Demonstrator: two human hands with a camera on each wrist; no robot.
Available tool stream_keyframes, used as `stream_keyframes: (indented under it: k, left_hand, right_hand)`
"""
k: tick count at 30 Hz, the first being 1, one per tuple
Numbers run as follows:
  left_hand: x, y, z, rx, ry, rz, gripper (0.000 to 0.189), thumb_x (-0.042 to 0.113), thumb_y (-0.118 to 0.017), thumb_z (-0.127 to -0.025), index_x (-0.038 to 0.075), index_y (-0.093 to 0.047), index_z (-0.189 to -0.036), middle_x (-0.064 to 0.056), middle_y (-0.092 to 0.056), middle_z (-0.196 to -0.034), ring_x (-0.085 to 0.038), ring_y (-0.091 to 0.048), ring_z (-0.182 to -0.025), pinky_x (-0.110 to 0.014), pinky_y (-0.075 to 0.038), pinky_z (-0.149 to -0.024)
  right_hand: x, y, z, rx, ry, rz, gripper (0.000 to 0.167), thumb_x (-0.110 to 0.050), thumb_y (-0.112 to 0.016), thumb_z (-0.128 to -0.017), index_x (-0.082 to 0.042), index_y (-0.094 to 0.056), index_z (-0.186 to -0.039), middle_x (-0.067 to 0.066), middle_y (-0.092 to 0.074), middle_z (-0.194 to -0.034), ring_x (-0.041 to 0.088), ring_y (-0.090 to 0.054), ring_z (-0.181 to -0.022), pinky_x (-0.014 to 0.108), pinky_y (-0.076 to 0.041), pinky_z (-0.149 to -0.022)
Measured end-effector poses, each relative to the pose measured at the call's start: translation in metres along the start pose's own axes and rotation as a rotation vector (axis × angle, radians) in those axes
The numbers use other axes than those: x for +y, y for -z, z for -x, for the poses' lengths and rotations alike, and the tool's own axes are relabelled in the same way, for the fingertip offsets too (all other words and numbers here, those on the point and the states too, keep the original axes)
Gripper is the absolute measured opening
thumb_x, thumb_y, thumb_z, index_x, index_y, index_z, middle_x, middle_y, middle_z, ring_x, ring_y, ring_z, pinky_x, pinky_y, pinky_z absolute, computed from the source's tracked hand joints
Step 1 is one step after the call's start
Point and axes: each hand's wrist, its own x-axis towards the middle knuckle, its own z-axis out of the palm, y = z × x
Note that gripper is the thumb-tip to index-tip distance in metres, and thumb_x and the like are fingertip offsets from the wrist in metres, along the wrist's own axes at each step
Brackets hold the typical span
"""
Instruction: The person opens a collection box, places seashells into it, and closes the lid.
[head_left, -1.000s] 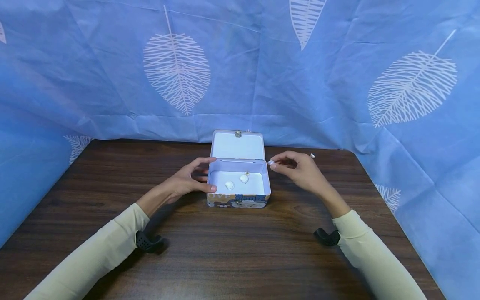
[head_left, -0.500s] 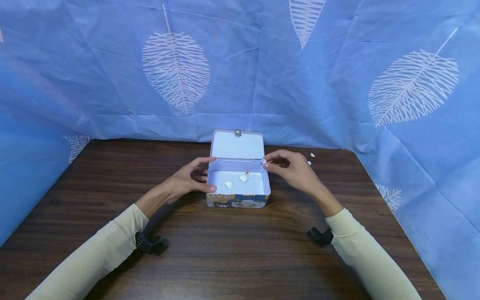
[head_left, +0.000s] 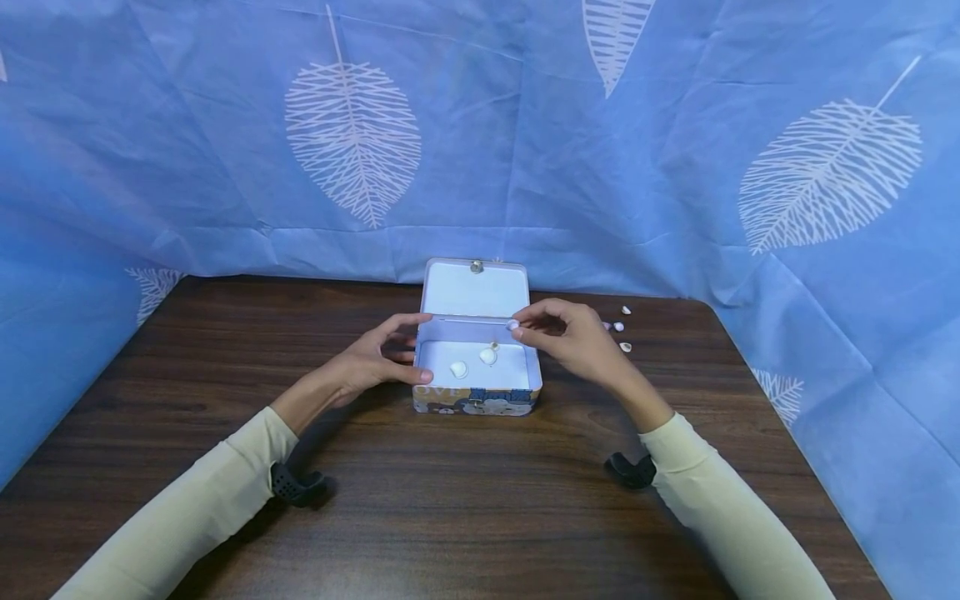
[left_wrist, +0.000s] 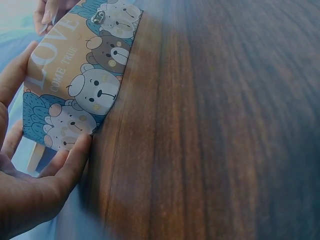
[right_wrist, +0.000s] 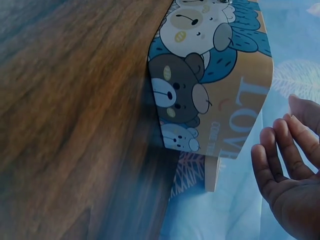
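While gripped at the left end by the left hand, fingers spread wide, thumb near the front corner, forefinger near the rear, listed thus: one tin box, upright on a dark wood-grain table, lid raised behind. Printed in front with bears and "LOVE COME TRUE". Inside: two white shells, one smaller tan piece. Over the right rear part, in the right hand: one small shell, pinched between thumb and fingertips. Beyond, on the tabletop: several loose pale pieces. Behind: leaf-patterned blue cloth.
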Motion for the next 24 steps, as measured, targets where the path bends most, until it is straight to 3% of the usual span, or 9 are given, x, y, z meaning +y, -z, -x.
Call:
stream_keyframes:
  k: [10,15,21,24]
  left_hand:
    - [0.001,0.001,0.0,-0.002,0.0,0.0,0.096,0.019,-0.092,-0.096,0.033,-0.039,-0.176,-0.023,-0.035,-0.175,-0.047,-0.045,-0.161,-0.063,-0.047,-0.127]
    - [0.002,0.001,0.001,-0.001,-0.002,0.0,0.096,0.019,-0.092,-0.096,0.033,-0.04,-0.175,-0.023,-0.035,-0.174,-0.047,-0.046,-0.16,-0.063,-0.047,-0.127]
    - [0.001,0.001,0.0,-0.003,-0.006,-0.006,0.096,0.019,-0.092,-0.096,0.033,-0.04,-0.175,-0.023,-0.035,-0.174,-0.047,-0.046,-0.159,-0.063,-0.048,-0.126]
    - [0.0,0.0,0.0,-0.002,-0.005,-0.005,0.096,0.019,-0.092,-0.096,0.033,-0.04,-0.175,-0.023,-0.035,-0.174,-0.047,-0.046,-0.159,-0.063,-0.048,-0.126]
  right_hand:
    - [-0.001,-0.006,-0.001,-0.026,0.005,0.001,0.033,-0.028,-0.08,-0.108,-0.009,-0.08,-0.135,0.007,-0.081,-0.121,0.023,-0.077,-0.107,0.043,-0.063,-0.093]
    - [0.003,-0.002,0.001,-0.009,-0.002,-0.001,0.033,-0.028,-0.08,-0.108,-0.008,-0.081,-0.135,0.007,-0.081,-0.121,0.022,-0.076,-0.108,0.041,-0.064,-0.094]
    - [0.011,0.006,0.008,0.028,-0.018,0.016,0.032,-0.03,-0.08,-0.108,-0.009,-0.081,-0.132,0.008,-0.081,-0.12,0.023,-0.075,-0.109,0.05,-0.063,-0.099]
    - [0.015,0.011,0.012,0.037,-0.029,0.026,0.031,-0.031,-0.08,-0.108,-0.01,-0.082,-0.131,0.008,-0.081,-0.121,0.024,-0.075,-0.11,0.046,-0.063,-0.097]
